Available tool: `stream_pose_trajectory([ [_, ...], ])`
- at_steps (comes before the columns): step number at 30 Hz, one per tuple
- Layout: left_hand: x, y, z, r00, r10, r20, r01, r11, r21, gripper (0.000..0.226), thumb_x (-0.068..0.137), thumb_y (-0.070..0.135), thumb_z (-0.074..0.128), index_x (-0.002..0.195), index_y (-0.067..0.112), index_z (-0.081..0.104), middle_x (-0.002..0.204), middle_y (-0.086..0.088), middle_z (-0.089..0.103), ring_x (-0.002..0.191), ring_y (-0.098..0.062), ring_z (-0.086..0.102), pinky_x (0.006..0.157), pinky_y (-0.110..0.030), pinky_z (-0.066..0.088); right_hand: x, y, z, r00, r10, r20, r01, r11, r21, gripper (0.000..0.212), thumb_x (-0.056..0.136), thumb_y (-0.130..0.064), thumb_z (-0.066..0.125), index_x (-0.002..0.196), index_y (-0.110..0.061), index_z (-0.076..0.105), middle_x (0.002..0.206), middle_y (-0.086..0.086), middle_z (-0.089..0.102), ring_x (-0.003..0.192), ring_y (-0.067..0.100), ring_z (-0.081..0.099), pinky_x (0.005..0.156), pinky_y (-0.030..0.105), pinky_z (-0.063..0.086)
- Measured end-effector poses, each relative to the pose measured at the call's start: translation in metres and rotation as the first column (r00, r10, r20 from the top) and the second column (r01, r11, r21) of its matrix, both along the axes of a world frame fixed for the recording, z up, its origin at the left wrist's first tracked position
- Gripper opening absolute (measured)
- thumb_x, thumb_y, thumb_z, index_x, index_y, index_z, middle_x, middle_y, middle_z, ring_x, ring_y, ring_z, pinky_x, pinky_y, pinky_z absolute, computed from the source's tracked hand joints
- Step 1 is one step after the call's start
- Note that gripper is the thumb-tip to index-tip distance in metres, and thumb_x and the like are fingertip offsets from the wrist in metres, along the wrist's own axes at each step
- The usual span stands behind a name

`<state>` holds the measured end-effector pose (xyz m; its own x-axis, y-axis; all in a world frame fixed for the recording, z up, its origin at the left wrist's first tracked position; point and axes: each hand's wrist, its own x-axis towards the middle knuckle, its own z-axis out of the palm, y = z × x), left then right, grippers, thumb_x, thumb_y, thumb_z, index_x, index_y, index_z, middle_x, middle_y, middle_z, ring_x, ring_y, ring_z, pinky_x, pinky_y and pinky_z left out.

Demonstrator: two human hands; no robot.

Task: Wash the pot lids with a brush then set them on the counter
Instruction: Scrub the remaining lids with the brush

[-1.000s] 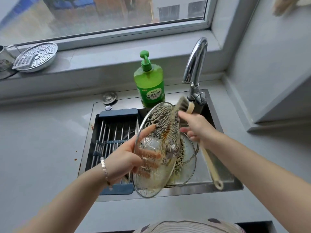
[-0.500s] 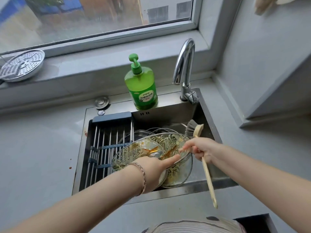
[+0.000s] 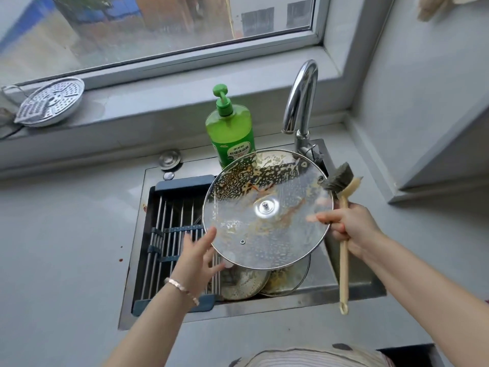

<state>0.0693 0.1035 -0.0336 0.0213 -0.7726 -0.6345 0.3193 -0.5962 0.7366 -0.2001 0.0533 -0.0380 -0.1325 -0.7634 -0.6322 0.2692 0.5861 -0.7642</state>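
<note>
Hands steadied a greasy, droplet-spotted glass lid (image 3: 267, 207). Left hand (image 3: 197, 256) touched its rim with spread fingers. Right hand (image 3: 352, 229) gripped the brush (image 3: 343, 266).

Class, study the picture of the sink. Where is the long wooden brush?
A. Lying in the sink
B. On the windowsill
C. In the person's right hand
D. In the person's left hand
C: the right hand grips the brush by its wooden handle, bristles up beside the glass lid, while the left hand is at the lid's lower edge.
</note>
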Motion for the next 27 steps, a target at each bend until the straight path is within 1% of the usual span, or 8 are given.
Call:
stream_pose_trajectory([
  [4,0.004,0.002,0.004,0.912,-0.185,-0.365,0.192,0.981,-0.017,0.113,0.041,0.009,0.088,0.136,0.043,0.036,0.125,-0.023,0.057,0.108,-0.045,0.059,0.072,-0.047,0.056,-0.005,0.003,0.005,0.993,0.085,0.081,-0.084,0.996,-0.009,0.022,0.080,0.014,0.052,0.098,0.002,0.052,0.065,0.019,0.067,0.025,0.000,0.022,0.027,0.010,0.018],
  [9,0.003,0.011,0.009,0.844,-0.305,-0.442,0.314,0.948,-0.055,0.111,0.047,-0.011,0.056,0.132,0.054,0.028,0.117,-0.035,0.057,0.101,-0.050,0.060,0.067,-0.045,0.057,-0.011,0.002,0.015,0.960,0.281,-0.004,-0.281,0.960,0.002,0.020,0.081,0.010,0.055,0.099,0.001,0.055,0.064,0.013,0.059,0.027,-0.001,0.025,0.030,0.010,0.020],
  [11,0.000,0.015,0.011,0.851,-0.317,-0.419,0.312,0.946,-0.082,0.113,0.048,-0.013,0.053,0.134,0.055,0.026,0.117,-0.036,0.056,0.100,-0.052,0.059,0.065,-0.044,0.057,-0.011,-0.002,0.017,0.893,0.395,-0.216,-0.401,0.916,0.017,0.030,0.082,0.005,0.061,0.110,0.000,0.054,0.059,0.004,0.053,0.032,0.001,0.035,0.033,0.011,0.025],
  [15,-0.001,0.025,0.016,0.896,-0.284,-0.342,0.261,0.959,-0.112,0.108,0.058,-0.017,0.044,0.133,0.059,0.025,0.112,-0.038,0.057,0.097,-0.055,0.059,0.065,-0.050,0.057,-0.007,-0.003,0.015,0.320,0.455,-0.831,-0.656,0.740,0.152,0.067,0.090,-0.021,0.056,0.147,-0.022,0.021,0.109,0.007,0.061,0.096,0.028,0.061,0.079,0.031,0.048],
  [19,-0.005,0.031,0.019,0.929,-0.276,-0.247,0.253,0.960,-0.120,0.111,0.056,-0.019,0.045,0.131,0.062,0.028,0.105,-0.036,0.062,0.093,-0.054,0.060,0.069,-0.054,0.055,0.019,0.019,0.018,-0.003,0.447,-0.895,-0.797,0.539,0.272,0.045,0.098,-0.024,0.036,0.141,-0.038,0.032,0.091,0.006,0.048,0.085,0.030,0.056,0.071,0.034,0.045],
  [23,-0.009,0.034,0.020,0.939,-0.289,-0.189,0.272,0.956,-0.111,0.112,0.057,-0.025,0.042,0.131,0.059,0.031,0.107,-0.025,0.066,0.088,-0.052,0.063,0.057,-0.048,0.057,0.069,0.060,0.022,0.149,0.462,-0.874,-0.951,0.309,0.001,0.049,0.091,-0.025,0.033,0.136,-0.042,0.042,0.088,0.002,0.049,0.080,0.024,0.052,0.065,0.029,0.039],
  [25,-0.011,0.039,0.024,0.933,-0.295,-0.205,0.280,0.955,-0.099,0.111,0.058,-0.024,0.041,0.131,0.059,0.031,0.105,-0.030,0.065,0.089,-0.053,0.062,0.058,-0.050,0.057,0.067,0.042,0.014,0.194,0.443,-0.876,-0.923,0.385,-0.009,0.044,0.096,-0.025,0.034,0.134,-0.043,0.044,0.088,0.002,0.053,0.076,0.020,0.049,0.059,0.027,0.035],
  [27,-0.014,0.043,0.027,0.936,-0.298,-0.190,0.286,0.954,-0.088,0.109,0.055,-0.019,0.043,0.129,0.060,0.031,0.102,-0.036,0.063,0.090,-0.053,0.061,0.061,-0.051,0.057,0.051,0.016,0.004,0.299,0.410,-0.862,-0.797,0.604,0.011,0.037,0.100,-0.026,0.036,0.131,-0.041,0.049,0.095,0.006,0.063,0.077,0.021,0.053,0.058,0.027,0.032],
])
